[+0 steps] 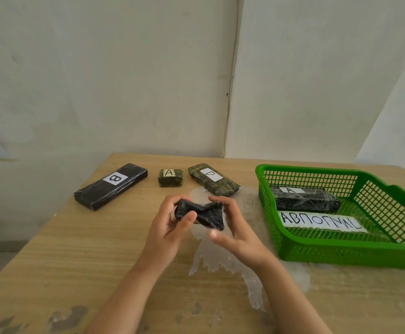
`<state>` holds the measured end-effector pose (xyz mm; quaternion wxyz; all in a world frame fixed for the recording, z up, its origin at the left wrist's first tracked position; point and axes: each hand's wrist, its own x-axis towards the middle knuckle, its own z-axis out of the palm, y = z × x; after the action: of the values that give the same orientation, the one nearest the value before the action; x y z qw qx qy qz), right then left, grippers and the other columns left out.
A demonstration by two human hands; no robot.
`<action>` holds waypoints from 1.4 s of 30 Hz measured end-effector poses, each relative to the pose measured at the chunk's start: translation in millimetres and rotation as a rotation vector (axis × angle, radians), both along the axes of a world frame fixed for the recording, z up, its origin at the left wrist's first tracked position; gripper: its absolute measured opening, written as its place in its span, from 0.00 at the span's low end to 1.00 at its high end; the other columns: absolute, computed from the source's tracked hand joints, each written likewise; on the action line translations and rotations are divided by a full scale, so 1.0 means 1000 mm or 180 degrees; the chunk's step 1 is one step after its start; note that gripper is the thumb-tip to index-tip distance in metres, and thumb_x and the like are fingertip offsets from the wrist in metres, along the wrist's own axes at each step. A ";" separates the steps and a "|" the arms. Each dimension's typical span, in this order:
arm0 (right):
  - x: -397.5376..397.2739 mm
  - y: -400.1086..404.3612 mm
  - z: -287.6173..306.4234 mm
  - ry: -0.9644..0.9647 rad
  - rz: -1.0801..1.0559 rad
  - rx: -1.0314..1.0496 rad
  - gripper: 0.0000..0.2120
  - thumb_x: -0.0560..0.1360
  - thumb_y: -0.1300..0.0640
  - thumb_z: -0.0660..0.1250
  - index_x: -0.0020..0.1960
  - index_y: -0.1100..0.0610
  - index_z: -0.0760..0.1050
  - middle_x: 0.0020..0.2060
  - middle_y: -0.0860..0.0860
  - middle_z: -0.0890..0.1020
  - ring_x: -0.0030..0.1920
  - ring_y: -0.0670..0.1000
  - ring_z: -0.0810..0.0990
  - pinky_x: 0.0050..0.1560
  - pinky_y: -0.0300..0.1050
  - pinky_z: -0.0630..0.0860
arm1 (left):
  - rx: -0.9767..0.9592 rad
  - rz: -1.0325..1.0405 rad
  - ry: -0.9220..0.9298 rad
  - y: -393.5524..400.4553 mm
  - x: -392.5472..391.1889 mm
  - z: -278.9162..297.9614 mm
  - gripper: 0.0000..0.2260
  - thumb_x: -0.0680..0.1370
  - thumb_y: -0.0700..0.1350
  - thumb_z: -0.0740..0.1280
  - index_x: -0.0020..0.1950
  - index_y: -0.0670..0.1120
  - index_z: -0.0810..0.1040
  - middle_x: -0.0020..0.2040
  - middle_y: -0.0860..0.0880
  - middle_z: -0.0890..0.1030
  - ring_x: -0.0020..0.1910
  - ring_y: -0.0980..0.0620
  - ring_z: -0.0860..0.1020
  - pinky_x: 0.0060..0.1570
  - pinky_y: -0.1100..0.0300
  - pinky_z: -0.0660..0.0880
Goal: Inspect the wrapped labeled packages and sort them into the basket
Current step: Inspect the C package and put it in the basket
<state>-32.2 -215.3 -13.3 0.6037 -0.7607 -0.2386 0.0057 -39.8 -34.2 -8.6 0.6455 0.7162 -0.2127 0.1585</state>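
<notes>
Both hands hold a small black wrapped package (202, 214) above the middle of the table; no label shows on it. My left hand (170, 227) grips its left end, my right hand (233, 227) its right end. Behind lie three packages in a row: a long black one labelled B (111, 185), a small one labelled A (170, 177) and one labelled D (212, 178). At the right stands a green basket (317, 251) with a dark package labelled A (305, 198) inside and a paper sign reading ABNORMAL (322, 222).
The wooden table (64, 256) stands against a white wall corner. A patch of clear film or worn surface (223, 259) spreads under my hands and toward the basket. The table's left edge runs diagonally at the left.
</notes>
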 end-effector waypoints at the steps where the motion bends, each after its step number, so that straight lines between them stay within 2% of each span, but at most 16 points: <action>1: 0.001 -0.003 0.001 -0.0114 -0.0033 -0.0124 0.30 0.69 0.48 0.74 0.67 0.48 0.64 0.62 0.50 0.74 0.62 0.43 0.74 0.60 0.37 0.72 | 0.0006 -0.0067 0.0024 -0.001 -0.001 0.000 0.16 0.75 0.58 0.64 0.56 0.50 0.73 0.48 0.54 0.79 0.46 0.57 0.79 0.47 0.65 0.76; 3: 0.002 -0.003 0.002 -0.0265 -0.0202 -0.0190 0.27 0.68 0.56 0.76 0.62 0.51 0.68 0.56 0.50 0.77 0.55 0.40 0.77 0.53 0.34 0.75 | -0.0025 -0.0191 0.0219 -0.002 -0.003 -0.002 0.18 0.73 0.63 0.64 0.56 0.52 0.73 0.49 0.51 0.79 0.51 0.48 0.79 0.54 0.53 0.77; 5: 0.003 0.001 0.004 -0.0376 -0.0467 -0.0199 0.21 0.67 0.56 0.77 0.56 0.50 0.72 0.48 0.48 0.81 0.48 0.43 0.81 0.46 0.38 0.78 | -0.0208 -0.0351 0.0535 -0.001 -0.003 -0.002 0.22 0.70 0.67 0.66 0.55 0.53 0.73 0.50 0.49 0.79 0.54 0.43 0.79 0.56 0.43 0.77; 8: 0.004 0.003 0.004 -0.0469 -0.0736 -0.0181 0.15 0.67 0.51 0.76 0.51 0.51 0.76 0.42 0.48 0.84 0.42 0.45 0.82 0.41 0.42 0.79 | -0.0136 -0.0424 0.0679 0.003 0.001 0.000 0.32 0.64 0.68 0.71 0.58 0.50 0.73 0.50 0.52 0.82 0.52 0.50 0.81 0.51 0.55 0.79; 10: 0.003 0.003 0.005 -0.0292 -0.0681 0.0149 0.14 0.67 0.49 0.75 0.52 0.46 0.77 0.43 0.46 0.85 0.44 0.43 0.83 0.42 0.38 0.79 | -0.0164 -0.0508 0.0773 0.002 0.001 0.002 0.31 0.64 0.62 0.75 0.60 0.48 0.74 0.52 0.53 0.82 0.54 0.54 0.81 0.50 0.62 0.77; 13: 0.000 0.002 0.007 0.0052 -0.0417 0.0465 0.20 0.67 0.46 0.74 0.58 0.46 0.75 0.50 0.46 0.85 0.52 0.45 0.83 0.47 0.39 0.79 | -0.0233 -0.0380 0.0801 0.002 0.003 0.000 0.24 0.65 0.56 0.74 0.58 0.50 0.77 0.52 0.53 0.84 0.52 0.55 0.82 0.47 0.62 0.78; 16: -0.002 0.002 0.007 0.0479 0.0071 0.0708 0.31 0.68 0.48 0.73 0.68 0.53 0.68 0.57 0.50 0.82 0.58 0.51 0.81 0.53 0.44 0.79 | -0.0299 -0.0166 0.0785 0.002 0.004 0.000 0.30 0.60 0.69 0.72 0.54 0.52 0.78 0.49 0.56 0.85 0.49 0.56 0.83 0.43 0.63 0.79; 19: -0.003 0.004 0.010 0.0695 0.0068 0.0984 0.21 0.72 0.56 0.69 0.64 0.55 0.72 0.54 0.51 0.84 0.56 0.53 0.82 0.51 0.44 0.79 | -0.0341 -0.0151 0.0771 0.001 0.004 -0.001 0.26 0.66 0.69 0.66 0.54 0.51 0.78 0.48 0.55 0.85 0.48 0.55 0.83 0.41 0.64 0.79; 21: -0.002 0.008 0.011 0.0766 -0.0131 0.1095 0.16 0.73 0.57 0.69 0.60 0.54 0.75 0.51 0.53 0.85 0.54 0.55 0.83 0.50 0.47 0.80 | -0.0354 -0.0162 0.0826 -0.001 0.004 -0.001 0.17 0.73 0.61 0.62 0.56 0.53 0.77 0.48 0.56 0.85 0.49 0.55 0.83 0.42 0.63 0.79; 23: -0.001 0.009 0.010 0.0756 -0.0295 0.1106 0.13 0.74 0.56 0.70 0.57 0.52 0.76 0.50 0.53 0.85 0.52 0.55 0.84 0.49 0.46 0.81 | -0.0366 -0.0162 0.0908 -0.003 0.004 -0.003 0.14 0.74 0.54 0.64 0.58 0.55 0.76 0.50 0.57 0.84 0.51 0.56 0.83 0.45 0.60 0.80; 28: -0.004 0.004 0.011 0.0860 -0.0095 0.1075 0.22 0.74 0.51 0.67 0.68 0.46 0.67 0.56 0.50 0.83 0.57 0.51 0.82 0.51 0.44 0.79 | -0.0679 -0.0182 0.1126 -0.005 0.009 -0.008 0.15 0.74 0.53 0.63 0.59 0.52 0.76 0.52 0.51 0.84 0.53 0.51 0.82 0.47 0.55 0.81; 32: -0.005 0.002 0.013 0.0953 0.0131 0.1038 0.20 0.75 0.53 0.65 0.66 0.52 0.71 0.57 0.53 0.83 0.58 0.53 0.82 0.52 0.45 0.79 | -0.0610 -0.0287 0.1130 -0.008 0.008 -0.011 0.21 0.78 0.49 0.62 0.70 0.56 0.65 0.64 0.55 0.77 0.61 0.57 0.78 0.56 0.56 0.78; 35: -0.002 0.002 0.011 0.0881 0.0075 0.1112 0.20 0.73 0.58 0.69 0.64 0.55 0.72 0.54 0.53 0.84 0.56 0.54 0.83 0.52 0.46 0.80 | 0.0069 -0.0006 0.0674 -0.008 0.004 -0.007 0.34 0.77 0.53 0.63 0.77 0.62 0.48 0.72 0.64 0.63 0.69 0.67 0.65 0.60 0.70 0.69; 38: 0.000 0.001 0.005 0.0739 -0.0150 0.0692 0.23 0.68 0.58 0.74 0.61 0.56 0.74 0.52 0.55 0.84 0.53 0.55 0.83 0.54 0.51 0.80 | -0.0213 0.0135 0.0269 -0.003 0.002 -0.003 0.34 0.72 0.59 0.65 0.74 0.63 0.53 0.70 0.69 0.61 0.66 0.75 0.63 0.54 0.77 0.70; 40: 0.000 0.002 0.002 0.0535 -0.0337 0.0169 0.23 0.66 0.55 0.77 0.59 0.54 0.75 0.51 0.54 0.84 0.50 0.55 0.83 0.53 0.57 0.81 | -0.0254 0.0064 0.0216 -0.001 0.003 -0.005 0.34 0.68 0.63 0.68 0.72 0.63 0.61 0.68 0.69 0.67 0.67 0.68 0.67 0.56 0.69 0.74; 42: 0.001 0.004 0.000 0.0456 -0.0458 0.0073 0.25 0.66 0.54 0.78 0.60 0.51 0.75 0.57 0.49 0.81 0.53 0.51 0.82 0.52 0.53 0.81 | -0.0177 0.0094 0.0121 0.000 0.005 -0.007 0.25 0.70 0.56 0.71 0.66 0.57 0.72 0.64 0.64 0.74 0.64 0.63 0.73 0.54 0.63 0.78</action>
<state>-31.4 -210.9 -13.4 0.6267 -0.7666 -0.1395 0.0140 -35.0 -34.3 -15.8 0.6667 0.7040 -0.1853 0.1602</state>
